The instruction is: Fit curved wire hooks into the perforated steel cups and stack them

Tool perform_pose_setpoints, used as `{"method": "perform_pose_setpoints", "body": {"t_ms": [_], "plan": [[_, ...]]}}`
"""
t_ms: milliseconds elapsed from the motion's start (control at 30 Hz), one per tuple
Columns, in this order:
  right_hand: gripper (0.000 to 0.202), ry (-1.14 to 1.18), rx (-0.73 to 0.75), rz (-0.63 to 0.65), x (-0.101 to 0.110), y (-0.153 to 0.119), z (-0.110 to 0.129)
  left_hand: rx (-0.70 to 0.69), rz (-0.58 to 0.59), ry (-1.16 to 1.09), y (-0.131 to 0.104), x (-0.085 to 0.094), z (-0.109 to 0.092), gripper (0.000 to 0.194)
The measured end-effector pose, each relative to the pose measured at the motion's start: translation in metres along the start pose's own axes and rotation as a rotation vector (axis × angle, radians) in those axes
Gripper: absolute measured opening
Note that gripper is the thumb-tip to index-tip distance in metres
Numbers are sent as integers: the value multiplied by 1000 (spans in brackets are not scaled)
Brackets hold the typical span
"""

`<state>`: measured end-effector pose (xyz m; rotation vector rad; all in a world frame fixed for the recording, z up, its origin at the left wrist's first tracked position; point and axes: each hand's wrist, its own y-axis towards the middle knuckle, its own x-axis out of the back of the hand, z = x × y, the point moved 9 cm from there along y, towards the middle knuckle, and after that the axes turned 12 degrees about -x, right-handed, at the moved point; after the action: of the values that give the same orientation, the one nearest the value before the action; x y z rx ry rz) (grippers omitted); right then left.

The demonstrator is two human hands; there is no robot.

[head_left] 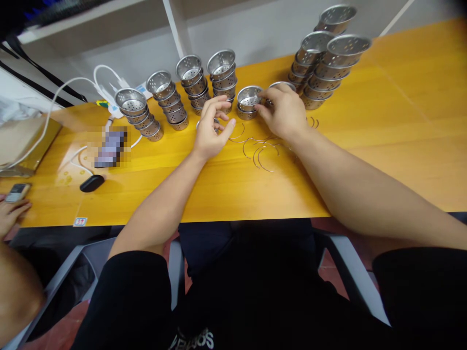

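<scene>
A short stack of perforated metal cups (248, 102), two showing, is standing on the table (226, 194), just left of the right hand (286, 112). That hand is bending over, thumb and fingertips meeting near the stack's rim; whether it is gripping anything, one cannot tell. The left hand (211, 131) is opening toward the stack, fingers loosely curled and parted. Another cup (217, 127) is partly showing behind it. Four taller stacks (189, 80) are standing leftward, three right-hand stacks (332, 70) opposite. Several curved wires (263, 168), overlapping beyond counting, are lying in front.
</scene>
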<state>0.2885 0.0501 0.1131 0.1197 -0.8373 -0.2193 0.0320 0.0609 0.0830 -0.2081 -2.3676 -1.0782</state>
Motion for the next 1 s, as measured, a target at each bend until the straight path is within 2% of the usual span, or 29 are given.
{"method": "perform_pose_setpoints", "body": {"t_ms": [100, 300, 400, 500, 633, 733, 833, 1000], "plan": [[50, -21, 1, -4, 2, -2, 1, 14, -3, -1, 0, 0, 1, 47], [32, -115, 49, -68, 7, 5, -6, 31, -21, -13, 1, 2, 0, 44], [40, -151, 59, -145, 20, 8, -10, 19, -28, -19, 1, 2, -1, 43], [47, -214, 2, -193, 31, 9, -17, 21, -22, -23, 0, 2, -1, 43], [41, -323, -113, -111, 26, 14, -31, 3, -9, -29, 0, 2, -3, 44], [27, -343, -119, -84, 21, 19, -36, 6, -6, -23, 0, 2, -3, 44], [22, -321, -110, -76, 19, 23, -38, 4, 4, -9, 0, 2, -2, 48], [23, -271, -143, -84, 24, 23, -38, 19, -51, 138, 3, 23, 12, 54]]}}
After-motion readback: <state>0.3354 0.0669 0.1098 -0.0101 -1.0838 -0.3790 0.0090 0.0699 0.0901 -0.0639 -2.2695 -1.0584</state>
